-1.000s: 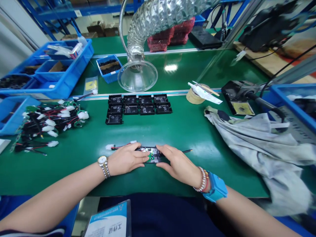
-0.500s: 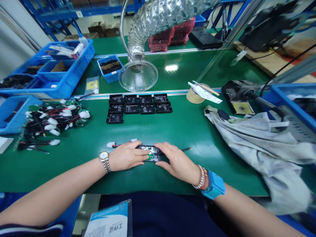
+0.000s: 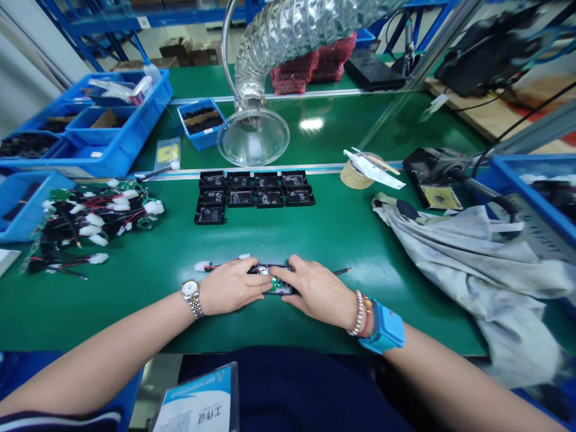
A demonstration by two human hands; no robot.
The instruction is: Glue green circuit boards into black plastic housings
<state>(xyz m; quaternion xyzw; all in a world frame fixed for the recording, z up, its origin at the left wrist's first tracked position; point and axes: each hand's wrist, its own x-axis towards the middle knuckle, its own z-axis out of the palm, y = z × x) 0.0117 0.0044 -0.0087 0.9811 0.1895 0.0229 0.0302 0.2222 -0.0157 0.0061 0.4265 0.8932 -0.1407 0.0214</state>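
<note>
A small black plastic case (image 3: 287, 291) with a green circuit board (image 3: 275, 283) in it lies on the green bench in front of me. My left hand (image 3: 231, 286) is closed around the case's left end, a finger resting over the board. From the right, my right hand (image 3: 321, 294) grips the other end between thumb and fingers, its index finger reaching over to touch the board. Wires with a white connector (image 3: 202, 266) come out past my left hand. A black cable end (image 3: 344, 271) sticks out beyond my right hand. The fingers partly hide case and board.
Several open black cases (image 3: 240, 197) stand in rows ahead, under a clear extraction hood (image 3: 253, 141). At left is a heap of wired boards (image 3: 103, 213) beside blue bins (image 3: 130, 141). To the right lie a tape roll with a tube (image 3: 355, 174) and a grey cloth (image 3: 450, 258).
My right hand has shifted slightly left, its index finger now stretched across onto the board. My left hand stays almost where it was on the case.
</note>
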